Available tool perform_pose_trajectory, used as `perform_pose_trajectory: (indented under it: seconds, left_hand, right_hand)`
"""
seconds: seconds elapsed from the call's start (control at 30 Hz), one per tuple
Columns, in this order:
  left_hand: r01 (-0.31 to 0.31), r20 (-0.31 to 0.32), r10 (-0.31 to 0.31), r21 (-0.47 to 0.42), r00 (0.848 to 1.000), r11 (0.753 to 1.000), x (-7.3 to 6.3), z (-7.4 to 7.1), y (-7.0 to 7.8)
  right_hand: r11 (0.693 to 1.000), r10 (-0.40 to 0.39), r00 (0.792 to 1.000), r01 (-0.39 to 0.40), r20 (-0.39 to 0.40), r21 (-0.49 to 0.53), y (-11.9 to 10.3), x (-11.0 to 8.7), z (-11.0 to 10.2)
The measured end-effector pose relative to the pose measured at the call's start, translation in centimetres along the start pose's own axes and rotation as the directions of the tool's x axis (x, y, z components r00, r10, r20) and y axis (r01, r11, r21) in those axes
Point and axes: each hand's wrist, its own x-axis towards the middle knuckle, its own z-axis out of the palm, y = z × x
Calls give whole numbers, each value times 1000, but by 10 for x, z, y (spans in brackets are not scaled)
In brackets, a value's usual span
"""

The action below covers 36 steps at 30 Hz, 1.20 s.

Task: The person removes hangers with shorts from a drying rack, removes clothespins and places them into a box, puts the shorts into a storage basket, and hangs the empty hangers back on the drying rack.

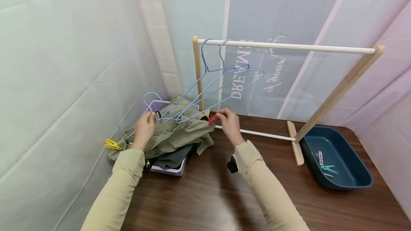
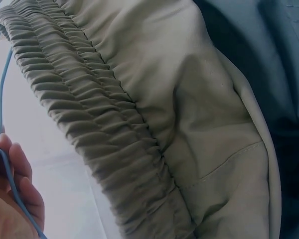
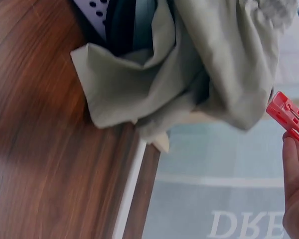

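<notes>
My left hand [image 1: 144, 129] grips a blue wire hanger [image 1: 150, 94] just below its hook. Olive trousers or shorts [image 1: 196, 133] with a gathered elastic waistband [image 2: 84, 117] hang from this hanger. At the waistband's left end sits a yellow clothespin [image 1: 112, 144]. Between thumb and fingers, my right hand [image 1: 230, 126] pinches a red clothespin [image 3: 291, 117], its tip right at the right end of the waistband. Below the garment, a purple basket [image 1: 173, 171] holds dark cloth [image 1: 171, 159], mostly covered by the olive fabric.
A rack's white rail [image 1: 289, 46] carries two more blue hangers [image 1: 221, 76] at its left, overlapping the garment in the head view. On the right, a dark blue tub [image 1: 350, 156] contains several clothespins [image 1: 328, 168]. Fabric walls enclose the wooden table [image 1: 205, 202] behind and left.
</notes>
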Motion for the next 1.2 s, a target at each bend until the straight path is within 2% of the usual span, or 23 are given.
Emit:
perform_pose_trajectory:
  seconds: [0.3, 0.53, 0.63, 0.7, 0.73, 0.8, 0.87, 0.93, 1.03, 1.1, 1.17, 1.2]
  left_hand:
    - [16, -79, -18, -24, 997, 1000, 0, -5, -3]
    - [14, -99, -19, -50, 995, 999, 1, -10, -9]
    - [14, -120, -22, -66, 993, 998, 1, -12, -10]
    - [15, -130, -24, -73, 991, 997, 1, -13, -10]
    - [12, -136, -23, -80, 990, 997, 1, -14, -11]
    - [6, -148, -18, -86, 989, 996, 1, -15, -12]
    - [2, -153, -17, -95, 988, 995, 1, -15, -12]
    - [-3, -157, -14, -102, 987, 995, 1, -16, -12]
    - [-5, -164, -12, -101, 986, 995, 2, -16, -13]
    - [-6, -170, -11, -103, 985, 995, 2, -16, -13]
    - [-6, -175, -11, -100, 985, 995, 2, -17, -12]
    - [-6, -174, -12, -99, 985, 995, 2, -17, -12]
  right_hand:
    - [999, 49, 998, -49, -24, -2, 23, 5, -34]
    - [993, 118, 992, -118, -34, 2, 42, 11, -69]
    - [987, 153, 987, -150, -44, 59, 48, 12, -86]
    - [973, 186, 981, -176, -53, 147, 53, 11, -98]
    - [959, 205, 977, -190, -55, 209, 56, 10, -104]
    - [912, 263, 963, -225, -66, 342, 62, 8, -118]
    - [836, 339, 937, -257, -88, 485, 68, 7, -133]
    - [743, 414, 904, -266, -109, 615, 74, 5, -149]
    - [648, 485, 860, -231, -158, 726, 85, 0, -173]
    - [613, 509, 839, -196, -192, 766, 93, -4, -188]
    - [597, 518, 825, -159, -227, 787, 101, -10, -201]
    - [574, 531, 814, -139, -237, 807, 106, -14, -208]
